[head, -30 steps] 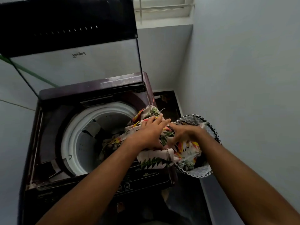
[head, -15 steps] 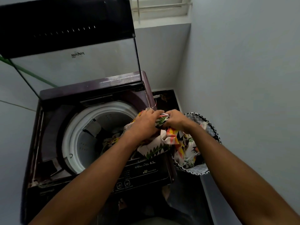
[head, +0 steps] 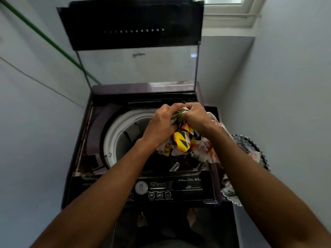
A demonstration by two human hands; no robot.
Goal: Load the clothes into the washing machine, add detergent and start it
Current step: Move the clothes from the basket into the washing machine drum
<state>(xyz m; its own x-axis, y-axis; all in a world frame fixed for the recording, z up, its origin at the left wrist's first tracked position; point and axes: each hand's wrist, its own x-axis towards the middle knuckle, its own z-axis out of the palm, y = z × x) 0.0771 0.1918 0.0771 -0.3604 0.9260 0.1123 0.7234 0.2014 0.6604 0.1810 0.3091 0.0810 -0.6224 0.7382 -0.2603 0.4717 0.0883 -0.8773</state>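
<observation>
A dark top-loading washing machine (head: 86,140) stands in front of me with its glass lid (head: 138,68) raised. Its white drum rim (head: 114,133) shows on the left of the opening. Over the right side of the opening my left hand (head: 159,126) and my right hand (head: 195,117) both grip a bunched patterned cloth (head: 182,142) in white, yellow, black and orange. Its frayed edge hangs below my hands. Part of the cloth trails right into a black-and-white laundry basket (head: 250,145) beside the machine.
The control panel (head: 172,187) with a round dial and buttons runs along the machine's front. Grey walls close in on both sides. A green pipe (head: 44,38) slants down the left wall. A window (head: 229,8) sits at the top right. Bare feet show below the machine.
Both hands have gathered the patterned cloth into a bunch and lifted it from the basket toward the drum opening. The camera view has shifted so the machine sits centred.
</observation>
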